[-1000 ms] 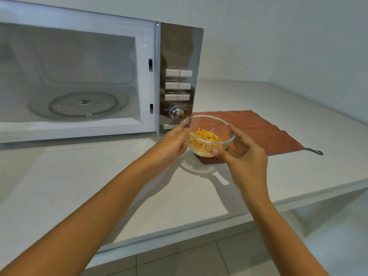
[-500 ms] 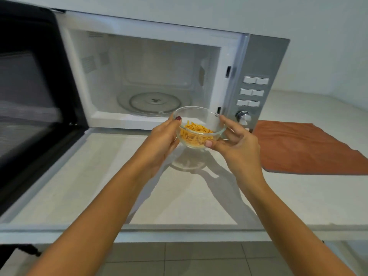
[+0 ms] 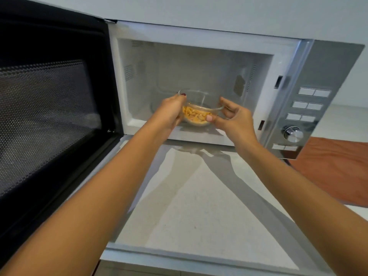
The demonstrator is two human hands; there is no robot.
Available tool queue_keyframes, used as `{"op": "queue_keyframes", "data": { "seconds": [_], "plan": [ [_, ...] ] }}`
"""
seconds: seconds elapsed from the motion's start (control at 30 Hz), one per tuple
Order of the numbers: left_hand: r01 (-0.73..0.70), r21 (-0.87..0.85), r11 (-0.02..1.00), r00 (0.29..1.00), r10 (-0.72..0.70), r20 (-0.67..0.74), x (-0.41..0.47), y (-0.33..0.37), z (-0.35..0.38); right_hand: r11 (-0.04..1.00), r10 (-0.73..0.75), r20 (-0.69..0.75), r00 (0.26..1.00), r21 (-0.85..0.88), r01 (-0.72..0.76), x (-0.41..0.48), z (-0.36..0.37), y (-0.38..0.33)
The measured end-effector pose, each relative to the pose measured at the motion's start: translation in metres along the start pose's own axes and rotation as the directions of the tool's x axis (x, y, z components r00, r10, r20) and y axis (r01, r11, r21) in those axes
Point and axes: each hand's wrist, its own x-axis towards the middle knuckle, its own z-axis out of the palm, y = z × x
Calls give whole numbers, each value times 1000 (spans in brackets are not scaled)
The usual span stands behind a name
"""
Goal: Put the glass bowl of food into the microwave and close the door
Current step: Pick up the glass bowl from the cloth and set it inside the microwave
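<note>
Standing open at the countertop (image 3: 199, 196) back edge, the microwave (image 3: 326, 76) has its door (image 3: 49, 116) swung left; your left hand (image 3: 169, 114) and right hand (image 3: 235, 120) pinch the glass bowl (image 3: 201, 100) of orange food (image 3: 194, 115) inside its mouth.

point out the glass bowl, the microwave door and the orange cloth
glass bowl (image 3: 201, 104), head view, clear wall above the food
microwave door (image 3: 45, 116), head view, perforated window mesh
orange cloth (image 3: 338, 170), head view, middle of the fabric
</note>
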Motion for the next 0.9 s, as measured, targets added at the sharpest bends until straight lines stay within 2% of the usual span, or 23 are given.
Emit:
{"op": "queue_keyframes", "data": {
  "seconds": [0.23,0.4,0.67,0.9],
  "plan": [
    [20,-59,998,999,-23,-49,58,1,-2,1000,8,-14,1000,-29,-9,61,20,15],
    [26,-89,996,994,-35,-103,91,-3,-3,994,79,36,996,78,-82,98,32,24],
    [65,23,998,990,-61,-128,122,-11,-11,997,65,83,994,-53,-61,127,40,37],
    [58,21,998,993,-55,-108,138,-19,-16,995,43,87,995,-88,-35,138,41,43]
  ]
}}
